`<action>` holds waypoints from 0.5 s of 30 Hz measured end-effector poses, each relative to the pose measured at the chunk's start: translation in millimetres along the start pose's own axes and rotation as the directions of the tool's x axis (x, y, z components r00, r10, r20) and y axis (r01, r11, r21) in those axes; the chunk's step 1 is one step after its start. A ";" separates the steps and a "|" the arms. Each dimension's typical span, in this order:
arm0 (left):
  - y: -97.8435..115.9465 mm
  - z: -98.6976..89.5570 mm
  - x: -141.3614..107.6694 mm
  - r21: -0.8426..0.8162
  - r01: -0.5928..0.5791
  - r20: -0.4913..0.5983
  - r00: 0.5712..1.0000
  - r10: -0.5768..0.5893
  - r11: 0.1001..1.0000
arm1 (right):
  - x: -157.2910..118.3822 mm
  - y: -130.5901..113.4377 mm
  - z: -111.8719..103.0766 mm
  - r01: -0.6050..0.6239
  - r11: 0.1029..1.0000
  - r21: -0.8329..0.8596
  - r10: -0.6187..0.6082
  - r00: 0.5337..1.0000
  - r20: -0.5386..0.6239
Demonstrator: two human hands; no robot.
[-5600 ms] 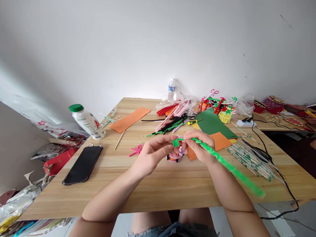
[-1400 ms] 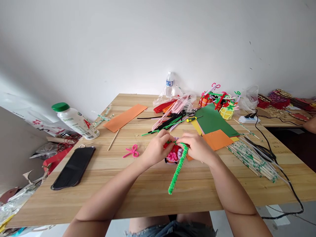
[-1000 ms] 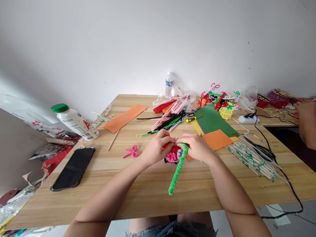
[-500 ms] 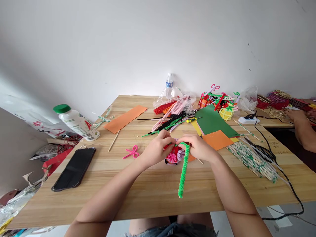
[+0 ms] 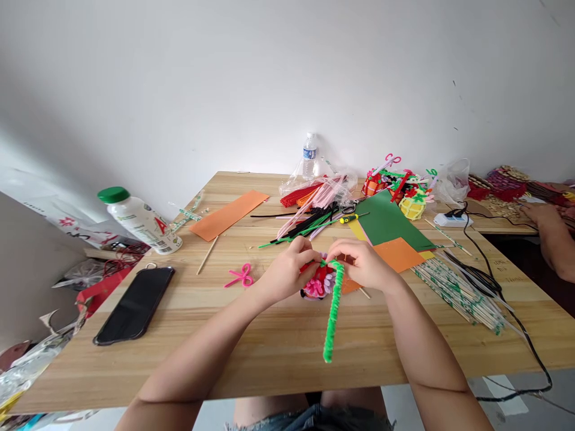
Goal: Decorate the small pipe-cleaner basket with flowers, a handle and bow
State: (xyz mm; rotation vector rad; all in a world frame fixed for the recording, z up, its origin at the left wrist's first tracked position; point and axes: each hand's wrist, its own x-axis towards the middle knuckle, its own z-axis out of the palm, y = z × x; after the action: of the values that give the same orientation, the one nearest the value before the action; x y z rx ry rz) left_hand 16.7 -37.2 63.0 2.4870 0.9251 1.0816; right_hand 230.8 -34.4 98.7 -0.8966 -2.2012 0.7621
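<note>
Fuzzy pipe-cleaner flowers in pink, red and lilac make up a small craft piece (image 5: 317,286) at the front middle of the table. My left hand (image 5: 290,269) is closed around its left upper side, fingertips pinched at the top. From the right, my right hand (image 5: 359,263) pinches near the top end of a green pipe-cleaner-wrapped stick (image 5: 333,317), which hangs down toward me in front of the piece. Both sets of fingertips nearly meet above the flowers and hide the joint there. A pink pipe-cleaner bow (image 5: 242,276) lies left of my left hand.
A phone (image 5: 135,305) and a tilted-looking white bottle (image 5: 144,224) stand left. Behind my hands are loose pipe cleaners (image 5: 309,221), a yellow-handled screwdriver (image 5: 349,219) and green card (image 5: 390,221). Bundled sticks (image 5: 462,293) and a black cable (image 5: 530,335) lie right. A co-worker's hand (image 5: 539,212) is far right.
My right hand has shifted slightly right, its fingers a little more apart from the left hand's. The green stick still hangs in nearly the same place.
</note>
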 end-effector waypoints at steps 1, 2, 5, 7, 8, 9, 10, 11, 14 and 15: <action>0.3 0.0 0.0 0.003 0.000 -0.001 1.000 0.000 1.000 | 0.3 2.1 1.3 -0.026 0.999 0.022 0.026 1.000 -0.016; 0.5 0.0 0.1 0.006 0.000 -0.002 1.000 0.000 1.000 | 0.6 4.1 2.6 -0.060 0.997 0.049 0.061 0.998 -0.027; 0.5 0.2 -0.1 0.009 -0.001 -0.002 1.000 0.001 1.000 | 2.7 9.0 6.9 -0.167 0.976 0.137 0.172 0.984 -0.032; 0.0 0.4 -0.4 0.007 -0.005 -0.003 1.000 0.005 1.000 | 5.0 12.4 10.3 -0.211 0.958 0.193 0.222 0.974 -0.037; -0.2 0.4 -0.5 0.005 -0.006 -0.005 1.000 0.006 1.000 | 6.4 14.6 12.4 -0.223 0.949 0.223 0.237 0.971 -0.040; -0.4 0.3 -0.6 0.002 -0.006 -0.005 1.000 0.006 1.000 | 7.7 17.3 14.5 -0.232 0.939 0.254 0.250 0.967 -0.041; -0.5 0.2 -0.7 -0.004 -0.005 -0.002 1.000 0.005 1.000 | 9.0 20.2 16.8 -0.241 0.928 0.283 0.262 0.964 -0.037; -0.5 0.0 -0.7 -0.011 -0.003 0.003 1.000 0.003 1.000 | 10.3 23.3 19.0 -0.250 0.919 0.306 0.273 0.961 -0.033; -0.9 0.0 -0.7 -0.024 0.007 0.016 1.000 -0.007 1.000 | 13.0 30.8 23.8 -0.258 0.915 0.310 0.286 0.957 -0.048; -1.1 0.2 -0.7 -0.024 0.008 0.013 1.000 -0.008 1.000 | 13.7 32.0 24.6 -0.254 0.919 0.301 0.285 0.956 -0.064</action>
State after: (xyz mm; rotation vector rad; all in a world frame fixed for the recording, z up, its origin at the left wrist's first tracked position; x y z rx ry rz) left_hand 15.9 -36.8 61.9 2.4657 0.9122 1.0666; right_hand 217.6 -11.4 65.3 -1.0733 -1.8306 1.1085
